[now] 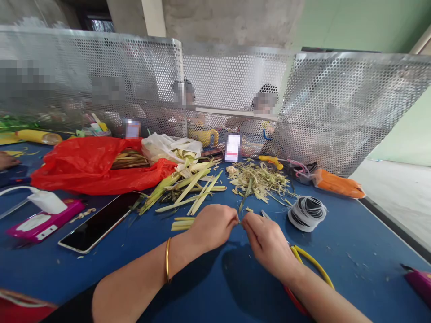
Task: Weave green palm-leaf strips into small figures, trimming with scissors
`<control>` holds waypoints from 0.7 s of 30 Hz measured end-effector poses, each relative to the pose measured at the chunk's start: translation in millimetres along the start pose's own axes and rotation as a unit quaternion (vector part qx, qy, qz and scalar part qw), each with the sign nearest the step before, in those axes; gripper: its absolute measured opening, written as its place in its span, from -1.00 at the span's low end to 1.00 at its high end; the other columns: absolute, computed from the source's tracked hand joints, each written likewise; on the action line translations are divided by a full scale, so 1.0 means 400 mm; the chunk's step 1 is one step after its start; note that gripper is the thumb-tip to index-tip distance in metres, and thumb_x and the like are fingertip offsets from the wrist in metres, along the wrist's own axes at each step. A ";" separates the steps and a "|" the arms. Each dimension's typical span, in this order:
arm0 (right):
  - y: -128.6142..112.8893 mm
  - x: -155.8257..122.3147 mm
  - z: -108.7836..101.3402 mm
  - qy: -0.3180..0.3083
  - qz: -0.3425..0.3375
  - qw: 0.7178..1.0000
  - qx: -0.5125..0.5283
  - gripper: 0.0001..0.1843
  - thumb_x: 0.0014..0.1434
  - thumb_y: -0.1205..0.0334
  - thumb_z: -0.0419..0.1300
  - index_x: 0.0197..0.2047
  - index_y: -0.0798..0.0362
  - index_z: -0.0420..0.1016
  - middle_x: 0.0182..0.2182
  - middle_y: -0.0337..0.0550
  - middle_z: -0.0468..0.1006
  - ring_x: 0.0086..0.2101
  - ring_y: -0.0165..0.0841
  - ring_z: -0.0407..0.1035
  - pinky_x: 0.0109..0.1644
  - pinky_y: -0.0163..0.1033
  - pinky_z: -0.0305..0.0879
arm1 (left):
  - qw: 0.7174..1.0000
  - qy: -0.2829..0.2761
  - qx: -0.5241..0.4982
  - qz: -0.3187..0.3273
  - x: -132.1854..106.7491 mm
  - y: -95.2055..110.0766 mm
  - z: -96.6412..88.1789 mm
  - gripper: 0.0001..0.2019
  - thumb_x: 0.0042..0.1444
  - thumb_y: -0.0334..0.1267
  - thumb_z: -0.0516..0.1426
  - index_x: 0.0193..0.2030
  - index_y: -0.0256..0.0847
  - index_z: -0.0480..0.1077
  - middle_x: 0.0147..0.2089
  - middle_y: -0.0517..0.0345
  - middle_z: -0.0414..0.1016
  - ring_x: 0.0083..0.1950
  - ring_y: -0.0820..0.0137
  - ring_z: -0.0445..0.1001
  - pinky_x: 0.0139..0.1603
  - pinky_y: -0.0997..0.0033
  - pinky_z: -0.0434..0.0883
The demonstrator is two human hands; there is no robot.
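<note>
My left hand point(213, 226) and my right hand point(267, 242) meet over the blue table point(353, 251), both pinched together on something small between their fingertips that I cannot make out. A gold bangle point(167, 265) sits on my left wrist. Just beyond my hands lie several pale green palm-leaf strips point(193, 188) and a heap of leaf trimmings point(257, 179). A coil of thin wire point(307, 212) rests to the right of my right hand. Yellow-handled scissors point(313, 260) lie partly under my right wrist.
A red plastic bag point(84, 168) with leaves and a white bag point(168, 148) lie at the left. A phone point(97, 222) and a pink case point(43, 220) sit near left. A perforated metal screen point(235, 89) walls the back, with people behind it. An orange object point(338, 184) lies right.
</note>
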State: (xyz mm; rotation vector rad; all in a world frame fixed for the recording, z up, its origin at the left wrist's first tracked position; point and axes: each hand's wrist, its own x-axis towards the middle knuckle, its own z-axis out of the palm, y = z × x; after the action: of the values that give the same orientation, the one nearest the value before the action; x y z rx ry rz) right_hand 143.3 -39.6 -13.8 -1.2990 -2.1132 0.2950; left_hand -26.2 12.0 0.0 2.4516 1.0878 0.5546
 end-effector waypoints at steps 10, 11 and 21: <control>0.037 0.026 -0.005 -0.059 0.167 0.919 0.353 -0.69 0.26 0.03 0.00 -0.45 0.02 0.22 -0.66 -0.43 0.06 -0.62 -0.48 0.02 -0.52 -0.35 0.01 | 0.894 -0.045 -0.427 -0.127 0.007 0.015 -0.024 -0.84 0.05 -0.18 0.12 -0.40 -0.24 0.36 -0.59 0.35 0.26 -0.64 0.57 0.17 -0.62 0.56 0.18; 0.034 0.023 0.002 -0.047 0.162 0.926 0.339 -0.70 0.27 0.05 0.00 -0.44 0.02 0.22 -0.65 -0.42 0.08 -0.62 -0.48 0.03 -0.52 -0.35 0.01 | 0.890 -0.019 -0.433 -0.144 0.009 0.015 -0.015 -0.84 0.05 -0.18 0.11 -0.40 -0.24 0.34 -0.59 0.35 0.25 -0.64 0.57 0.17 -0.63 0.56 0.18; 0.001 -0.003 0.008 0.002 -0.054 0.992 -0.111 -0.77 0.25 0.42 -0.12 -0.43 -0.01 0.14 -0.55 -0.26 0.27 -0.53 -0.39 0.10 -0.45 -0.26 -0.09 | 0.995 0.044 -0.040 -0.079 -0.008 0.014 0.010 -0.82 0.12 -0.27 0.07 -0.38 -0.16 0.49 -0.39 0.10 0.56 -0.31 0.31 0.49 -0.32 0.41 0.28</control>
State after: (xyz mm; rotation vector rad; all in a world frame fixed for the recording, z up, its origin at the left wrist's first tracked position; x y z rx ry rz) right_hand 142.0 -39.7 -17.1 -1.3003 -2.2529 0.0098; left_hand -22.6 5.4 -1.1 2.2680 1.2560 0.6482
